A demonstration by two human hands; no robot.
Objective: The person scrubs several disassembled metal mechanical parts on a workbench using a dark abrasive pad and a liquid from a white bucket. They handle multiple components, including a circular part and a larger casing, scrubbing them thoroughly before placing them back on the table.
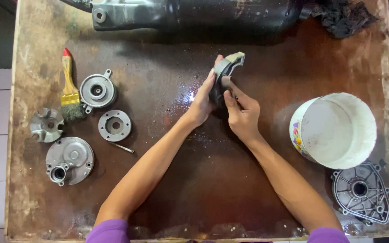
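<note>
Rust-brown and stained, the metal-topped workbench (194,189) is seen from directly above, with pale floor tiles visible past its left edge. Near the centre of the bench, a dark curved machine part (225,72) with a pale worn face is held up off the surface between both hands. The left hand (202,101) is closed around the part's left side, fingers laid along its curved edge; the right hand (241,112) is clamped on its lower right portion, thumb pressed against the face — both grips are firm and shut on the part. A wet sheen is noted on the bench just left of the hands. To the left, well apart from the hands, several items are laid out: a wooden-handled paintbrush (70,85) with a red tip, a round flanged cover (97,91) touching its bristles, a ring-shaped plate (114,125), a finned impeller (46,124), a larger domed cover (70,160) and a thin pin (123,147). To the right, a white tub (338,130) with a floral band is stood, and a ribbed housing cover (362,192) lies just below it. Along the far edge, a large black casing (190,15) is recorded, with a grimy black rag (343,18) at its right end.
</note>
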